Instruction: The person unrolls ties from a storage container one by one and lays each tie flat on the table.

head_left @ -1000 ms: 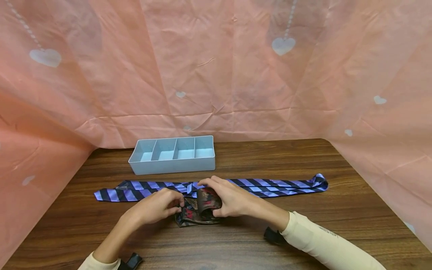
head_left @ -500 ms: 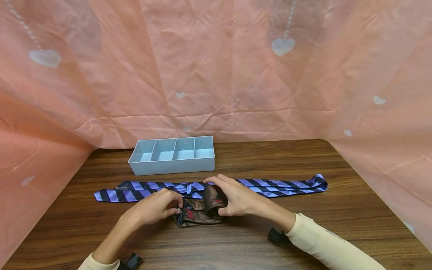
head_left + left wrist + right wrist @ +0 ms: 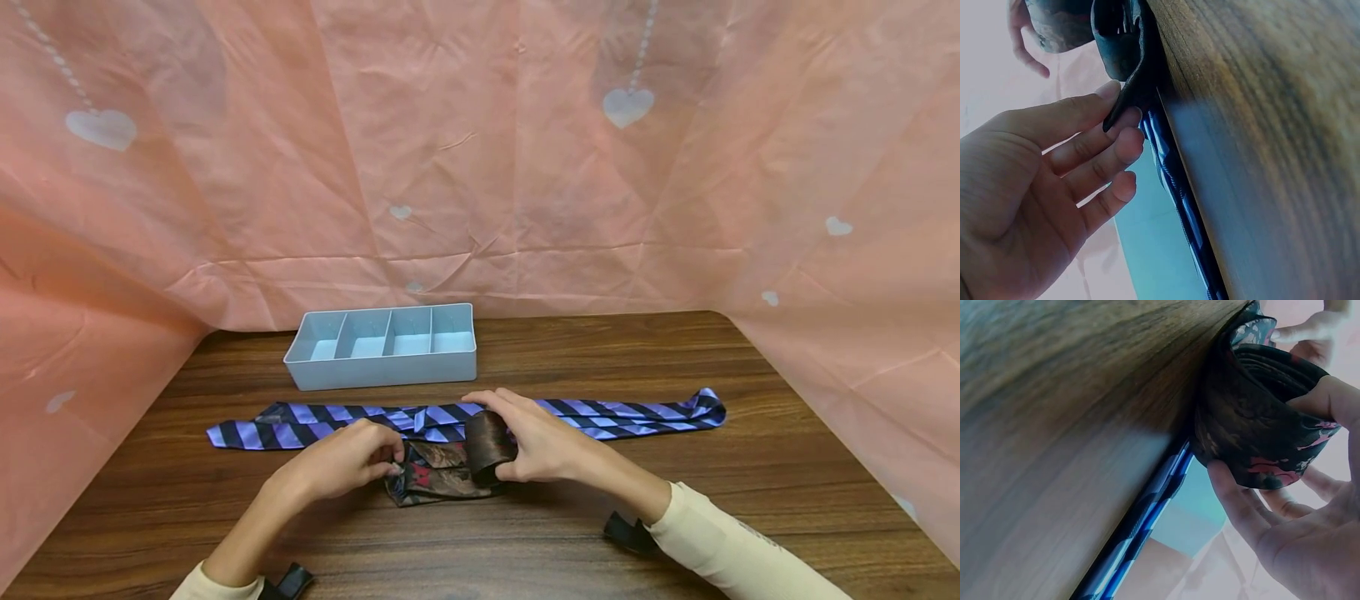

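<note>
The left hand (image 3: 345,458) pinches one end of the dark tie (image 3: 450,482) between thumb and fingers, I judge to anchor the flat length. From my feed, the right hand (image 3: 536,437) grips the tie's roll (image 3: 487,446), thumb hooked into its opening, probably so the coils don't spring loose. The dark tie stretches between both hands; beyond it, the striped tie (image 3: 630,412) runs roughly along the far edge of the worktop (image 3: 637,350), whose near edge I can't see.

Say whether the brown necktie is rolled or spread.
The brown necktie is partly rolled: the right hand grips its coil, the left hand pinches its flat part.
</note>
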Action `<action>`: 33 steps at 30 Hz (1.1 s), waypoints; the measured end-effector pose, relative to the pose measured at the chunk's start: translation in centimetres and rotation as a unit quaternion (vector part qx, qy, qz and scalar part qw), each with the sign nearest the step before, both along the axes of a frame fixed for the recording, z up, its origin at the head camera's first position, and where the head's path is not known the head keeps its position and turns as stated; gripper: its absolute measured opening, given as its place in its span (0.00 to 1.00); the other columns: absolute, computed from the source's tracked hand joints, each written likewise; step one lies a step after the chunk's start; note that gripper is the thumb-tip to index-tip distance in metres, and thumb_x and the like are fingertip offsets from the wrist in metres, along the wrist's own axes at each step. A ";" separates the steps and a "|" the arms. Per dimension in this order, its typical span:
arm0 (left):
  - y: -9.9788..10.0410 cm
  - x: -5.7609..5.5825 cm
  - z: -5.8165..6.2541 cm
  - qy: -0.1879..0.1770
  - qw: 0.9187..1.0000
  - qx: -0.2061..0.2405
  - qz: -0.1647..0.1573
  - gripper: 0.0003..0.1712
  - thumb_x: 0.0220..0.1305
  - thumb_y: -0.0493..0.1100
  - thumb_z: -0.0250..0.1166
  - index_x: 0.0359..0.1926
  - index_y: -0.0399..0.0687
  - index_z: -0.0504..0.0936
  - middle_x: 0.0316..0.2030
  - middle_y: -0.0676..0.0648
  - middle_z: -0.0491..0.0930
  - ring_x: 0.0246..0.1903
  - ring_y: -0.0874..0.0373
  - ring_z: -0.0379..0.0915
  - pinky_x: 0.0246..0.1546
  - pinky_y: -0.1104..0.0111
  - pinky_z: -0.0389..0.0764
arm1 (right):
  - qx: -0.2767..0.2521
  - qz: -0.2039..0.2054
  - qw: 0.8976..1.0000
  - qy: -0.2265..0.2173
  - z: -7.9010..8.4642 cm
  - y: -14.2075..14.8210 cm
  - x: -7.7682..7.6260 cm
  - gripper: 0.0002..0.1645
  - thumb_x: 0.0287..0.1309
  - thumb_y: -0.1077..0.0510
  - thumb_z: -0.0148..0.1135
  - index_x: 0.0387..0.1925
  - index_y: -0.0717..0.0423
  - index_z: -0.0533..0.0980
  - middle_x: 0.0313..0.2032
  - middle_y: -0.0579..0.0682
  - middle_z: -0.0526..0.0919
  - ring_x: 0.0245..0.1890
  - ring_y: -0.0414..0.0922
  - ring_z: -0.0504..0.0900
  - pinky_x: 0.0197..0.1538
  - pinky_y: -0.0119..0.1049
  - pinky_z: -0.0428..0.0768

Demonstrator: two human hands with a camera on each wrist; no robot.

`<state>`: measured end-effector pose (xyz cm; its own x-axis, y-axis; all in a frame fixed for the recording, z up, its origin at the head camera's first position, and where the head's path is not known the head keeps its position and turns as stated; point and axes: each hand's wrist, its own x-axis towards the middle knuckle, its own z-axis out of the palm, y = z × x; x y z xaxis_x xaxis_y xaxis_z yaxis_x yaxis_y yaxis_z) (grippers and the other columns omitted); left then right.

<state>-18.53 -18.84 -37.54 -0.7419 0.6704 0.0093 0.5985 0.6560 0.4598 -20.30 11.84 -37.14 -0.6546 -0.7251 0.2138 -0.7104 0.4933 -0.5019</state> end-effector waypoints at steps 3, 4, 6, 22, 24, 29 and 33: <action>-0.1 -0.1 0.0 -0.002 1.000 -0.002 0.002 0.06 0.66 0.34 0.70 0.34 0.48 0.83 0.22 0.61 0.71 0.24 0.72 0.64 0.25 0.73 0.71 | 0.000 -0.003 1.000 0.005 -0.1 0.3 0.0 0.58 0.39 0.62 0.80 0.74 0.49 0.64 0.61 0.57 0.77 0.52 0.50 0.78 0.47 0.42 0.79; -0.1 -0.1 0.0 0.000 1.000 -0.002 0.002 0.05 0.66 0.33 0.70 0.34 0.47 0.84 0.23 0.61 0.71 0.24 0.72 0.64 0.25 0.73 0.71 | -0.002 -0.001 1.000 0.007 -0.1 0.4 -0.1 0.58 0.39 0.63 0.80 0.74 0.49 0.64 0.61 0.57 0.77 0.51 0.50 0.78 0.47 0.42 0.79; -0.1 -0.1 0.0 -0.002 1.000 -0.003 0.004 0.05 0.66 0.33 0.70 0.35 0.47 0.84 0.23 0.61 0.71 0.24 0.72 0.65 0.26 0.73 0.71 | -0.007 0.004 1.000 0.004 -0.2 0.7 -0.1 0.58 0.39 0.64 0.81 0.73 0.50 0.64 0.61 0.58 0.77 0.50 0.49 0.78 0.47 0.42 0.80; -0.1 0.0 0.0 0.005 1.000 -0.004 0.005 0.03 0.66 0.34 0.70 0.36 0.46 0.84 0.24 0.60 0.73 0.25 0.71 0.65 0.27 0.72 0.72 | 0.030 0.012 0.999 -0.027 0.4 3.3 -0.7 0.46 0.42 0.66 0.79 0.66 0.57 0.72 0.57 0.56 0.80 0.50 0.49 0.79 0.47 0.42 0.80; -0.2 -0.1 0.0 0.004 1.000 -0.002 0.003 0.03 0.66 0.34 0.70 0.36 0.45 0.84 0.24 0.60 0.73 0.25 0.72 0.65 0.27 0.73 0.72 | 0.031 0.015 0.999 -0.038 0.5 3.6 -0.8 0.45 0.43 0.66 0.79 0.66 0.56 0.72 0.57 0.55 0.79 0.49 0.48 0.79 0.46 0.40 0.80; -0.2 -0.2 0.1 -0.008 1.000 0.006 -0.001 0.04 0.68 0.37 0.69 0.34 0.47 0.84 0.24 0.61 0.73 0.24 0.72 0.65 0.26 0.73 0.71 | 0.037 0.020 0.998 -0.049 0.3 4.2 -0.8 0.42 0.45 0.64 0.78 0.65 0.55 0.74 0.53 0.51 0.79 0.45 0.45 0.78 0.42 0.36 0.79; -0.1 -0.1 0.2 -0.012 1.000 0.010 -0.005 0.05 0.69 0.38 0.69 0.34 0.47 0.84 0.24 0.61 0.73 0.24 0.72 0.64 0.26 0.73 0.71 | 0.048 0.017 0.998 -0.047 0.1 4.3 -0.7 0.38 0.45 0.65 0.78 0.61 0.55 0.76 0.49 0.47 0.80 0.41 0.41 0.77 0.41 0.34 0.78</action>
<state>-18.63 -18.96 -37.29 -0.7353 0.6777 0.0047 0.5939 0.6410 0.4863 -21.02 16.09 -37.02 -0.6439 -0.7609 0.0801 -0.6789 0.5199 -0.5185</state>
